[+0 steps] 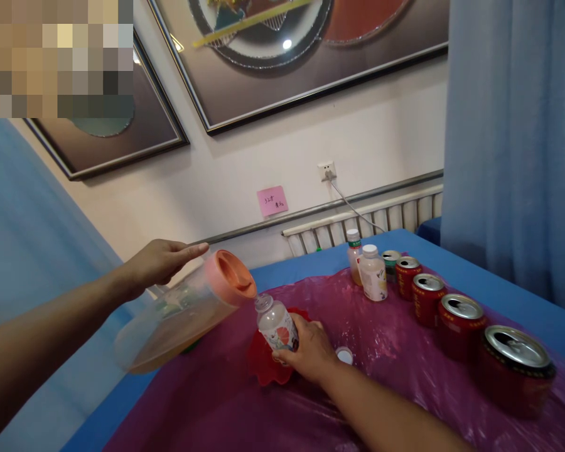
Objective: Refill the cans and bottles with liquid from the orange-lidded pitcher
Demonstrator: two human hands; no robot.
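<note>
My left hand (pixel 162 267) is closed on a clear plastic pitcher (pixel 183 307), its thumb stretched along the top. The pitcher is tilted far over, with an orange lid (pixel 233 276) and some yellowish liquid along its lower side. The lid's edge is right by the open mouth of a small clear bottle (pixel 275 326) with a fruit label. My right hand (pixel 311 351) grips this bottle, which leans toward the pitcher. Under it is a red dish with a wavy rim (pixel 268 370). A white cap (pixel 344 356) lies beside my right wrist. I cannot make out any flow between the two.
Pink plastic sheeting (pixel 207 408) covers part of a blue table (pixel 513 282). To the right stand a white-capped bottle (pixel 373 276), another bottle (pixel 354 251), a green can (pixel 390 260) and a row of several opened red cans (pixel 456 326). Blue curtains (pixel 513 125) hang at both sides.
</note>
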